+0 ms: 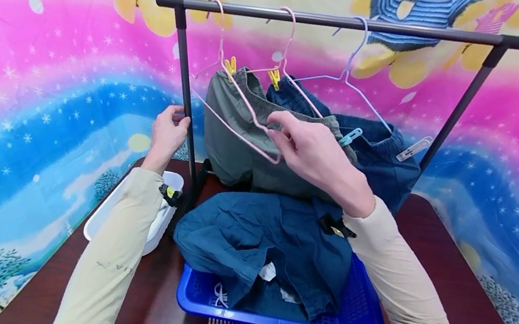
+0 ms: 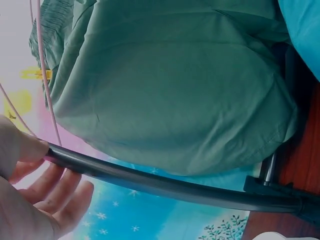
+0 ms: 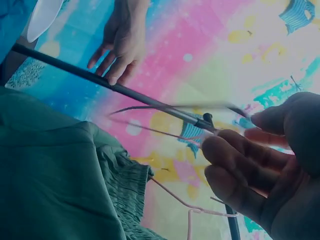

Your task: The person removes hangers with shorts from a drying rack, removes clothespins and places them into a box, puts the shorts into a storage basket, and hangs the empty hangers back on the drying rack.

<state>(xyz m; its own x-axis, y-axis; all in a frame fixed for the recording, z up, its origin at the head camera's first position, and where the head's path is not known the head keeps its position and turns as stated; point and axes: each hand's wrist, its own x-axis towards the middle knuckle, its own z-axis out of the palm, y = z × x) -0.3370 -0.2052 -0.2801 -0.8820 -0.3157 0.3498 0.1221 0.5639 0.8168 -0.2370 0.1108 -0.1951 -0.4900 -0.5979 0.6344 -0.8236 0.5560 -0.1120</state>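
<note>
On the left post (image 1: pixel 185 75) of a dark clothes rack, my left hand (image 1: pixel 168 131) holds lightly, thumb and fingers either side of it. A bare pink wire hanger (image 1: pixel 244 97) hooks over the top bar (image 1: pixel 327 21). Its right end is pinched between thumb and fingers of my right hand (image 1: pixel 317 153); in the right wrist view the wire is blurred. Behind it hang grey-green shorts (image 1: pixel 226 130) on a second pink hanger (image 1: pixel 302 94), with a yellow clothespin (image 1: pixel 230 65) at the left and a light-blue clothespin (image 1: pixel 351 136) at the right.
Farther right, dark blue shorts (image 1: pixel 388 171) hang from a purple hanger (image 1: pixel 365 98) with clothespins. A blue basket (image 1: pixel 277 323) in front holds a crumpled dark blue garment (image 1: pixel 231 224). Beside the left forearm stands a white tray (image 1: pixel 93 227). A patterned cloth (image 1: pixel 53 80) covers the wall.
</note>
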